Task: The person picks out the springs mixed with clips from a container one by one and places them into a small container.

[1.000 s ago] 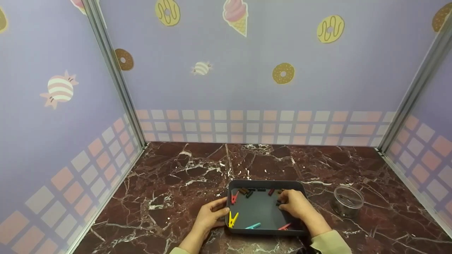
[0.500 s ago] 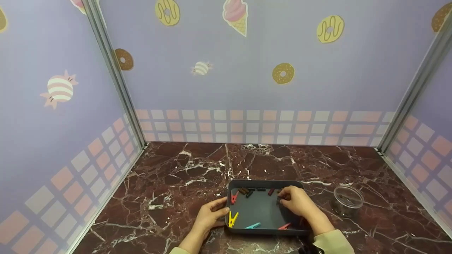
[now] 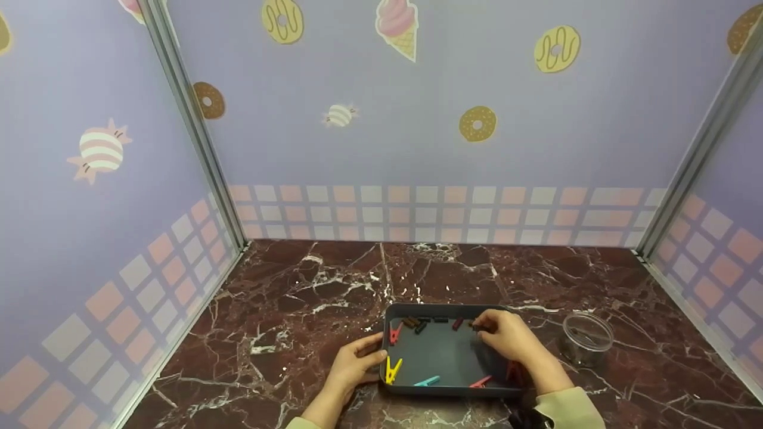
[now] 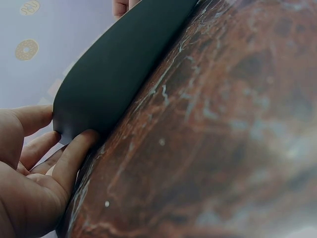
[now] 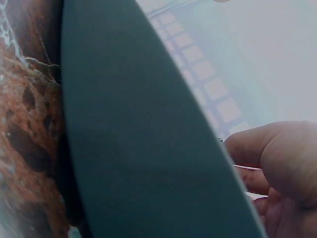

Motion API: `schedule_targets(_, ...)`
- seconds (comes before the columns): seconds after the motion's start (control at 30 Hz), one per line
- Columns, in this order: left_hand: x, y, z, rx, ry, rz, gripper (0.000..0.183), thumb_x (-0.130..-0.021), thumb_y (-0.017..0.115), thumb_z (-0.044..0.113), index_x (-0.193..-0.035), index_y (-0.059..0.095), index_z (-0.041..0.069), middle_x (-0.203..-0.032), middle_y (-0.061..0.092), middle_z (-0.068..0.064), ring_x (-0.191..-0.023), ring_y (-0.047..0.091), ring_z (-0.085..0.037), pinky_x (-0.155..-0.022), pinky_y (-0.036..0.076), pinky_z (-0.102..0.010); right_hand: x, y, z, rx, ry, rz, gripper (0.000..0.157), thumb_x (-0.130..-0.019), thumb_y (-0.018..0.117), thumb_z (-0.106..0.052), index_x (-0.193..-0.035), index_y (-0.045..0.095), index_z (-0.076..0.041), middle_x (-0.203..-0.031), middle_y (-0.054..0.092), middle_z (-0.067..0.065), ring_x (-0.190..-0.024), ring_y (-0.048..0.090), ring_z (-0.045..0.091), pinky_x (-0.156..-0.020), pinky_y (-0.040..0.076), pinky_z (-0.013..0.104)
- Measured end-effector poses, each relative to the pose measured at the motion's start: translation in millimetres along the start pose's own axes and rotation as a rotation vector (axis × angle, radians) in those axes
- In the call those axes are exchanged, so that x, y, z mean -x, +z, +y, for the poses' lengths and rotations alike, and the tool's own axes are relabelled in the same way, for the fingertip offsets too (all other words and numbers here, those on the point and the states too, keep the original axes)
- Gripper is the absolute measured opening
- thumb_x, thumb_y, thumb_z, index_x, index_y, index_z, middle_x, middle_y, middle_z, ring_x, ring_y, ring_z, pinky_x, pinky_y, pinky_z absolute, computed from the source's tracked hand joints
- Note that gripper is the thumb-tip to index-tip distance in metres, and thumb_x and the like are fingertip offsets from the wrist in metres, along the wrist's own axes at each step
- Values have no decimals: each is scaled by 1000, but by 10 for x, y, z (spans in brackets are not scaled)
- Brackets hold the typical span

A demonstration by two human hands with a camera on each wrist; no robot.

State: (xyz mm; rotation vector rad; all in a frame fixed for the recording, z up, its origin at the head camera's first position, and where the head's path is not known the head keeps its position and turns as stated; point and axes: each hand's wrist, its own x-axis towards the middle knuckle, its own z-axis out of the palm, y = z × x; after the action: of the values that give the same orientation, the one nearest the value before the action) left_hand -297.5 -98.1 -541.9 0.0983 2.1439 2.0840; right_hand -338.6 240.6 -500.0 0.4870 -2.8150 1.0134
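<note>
A dark grey rectangular tray (image 3: 447, 391) sits on the table near the front. My left hand (image 3: 356, 364) is at its left wall, thumb and fingertips touching the outside, also visible in the left wrist view. Over the tray's far right corner, my right hand (image 3: 506, 335) pinches a small black piece (image 3: 475, 327), its kind too small to make out. Several short brown, black and dark red pieces line the far wall, among them a dark red piece (image 3: 457, 323). Along the other sides lie a red clothespin (image 3: 395, 333), a yellow clothespin (image 3: 393, 370) and a blue clothespin (image 3: 427, 381).
A clear round jar (image 3: 587, 341) stands right of the tray. Another red clothespin (image 3: 480, 382) lies at the tray's near side, and a dark red one is partly covered by the right wrist. Patterned panels (image 3: 417, 155) enclose the marbled table (image 3: 298, 298) behind and at both sides.
My right hand has moved the black piece away from me, toward the far right corner of the tray, uncovering part of the dark red clothespin. The left hand stays in place.
</note>
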Motion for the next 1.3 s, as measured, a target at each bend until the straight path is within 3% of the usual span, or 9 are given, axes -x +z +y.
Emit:
schedule_targets(0.3,-4,-1,-8,46,-40,-21,56,-97,69,11,-148,51,-5,-148,49,-36,-114,68,-27,-81,65,-45,15,-159,41,-43,2,17,12,-88,76,-1,-100,74,-4,-91,75,7,-82,67,18,-70,55,29)
schedule_targets(0.97,-17,1,-19,75,-27,-22,55,-96,69,7,-146,51,-7,-144,55,-34,-112,69,-25,-80,65,-47,76,-458,150,-83,72,53,17,-87,78,-4,-104,76,-4,-97,77,10,-83,68,16,-70,54,26)
schedule_targets(1.3,-10,2,-9,-22,37,-4,53,-95,70,8,-143,54,-9,-142,56,-35,-111,70,-28,-84,65,-40,145,-598,179,-112,147,47,19,-91,75,-5,-110,75,-3,-101,76,11,-85,67,15,-72,56,28)
